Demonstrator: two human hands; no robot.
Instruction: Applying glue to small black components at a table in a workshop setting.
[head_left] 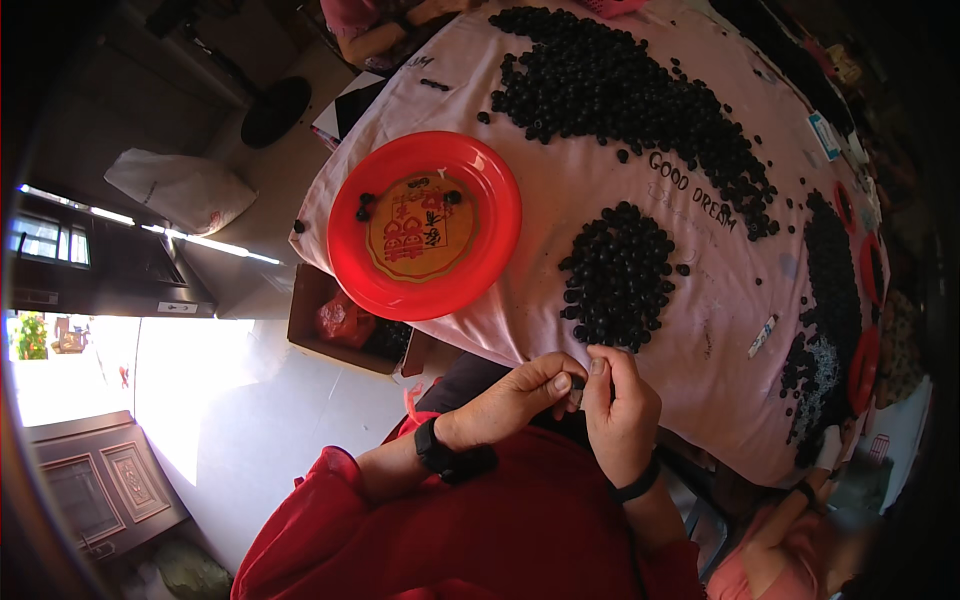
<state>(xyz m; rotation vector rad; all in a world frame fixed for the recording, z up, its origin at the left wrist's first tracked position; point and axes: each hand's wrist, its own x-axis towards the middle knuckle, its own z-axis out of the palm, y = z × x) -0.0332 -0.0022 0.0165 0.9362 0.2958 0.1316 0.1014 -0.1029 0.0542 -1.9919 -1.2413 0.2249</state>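
My left hand (535,390) and my right hand (622,408) meet at the near edge of the cloth-covered table, in front of my red top. A small dark round piece (577,390) sits pinched between the left thumb and fingers. The right thumb and forefinger are pressed together right beside it; what they hold, if anything, is hidden. Just beyond my fingertips lies a pile of small black round pieces (620,275). To its left stands a red plate (350,250) with a yellowish printed centre and a few black pieces (365,205) on it.
A larger heap of black pieces (600,85) spreads across the far side of the pink cloth (540,220). At the right are another dark heap (832,290), red plates (863,370), a marker-like stick (762,337) and another person's arm (785,525). A cardboard box (312,310) stands below the table's left edge.
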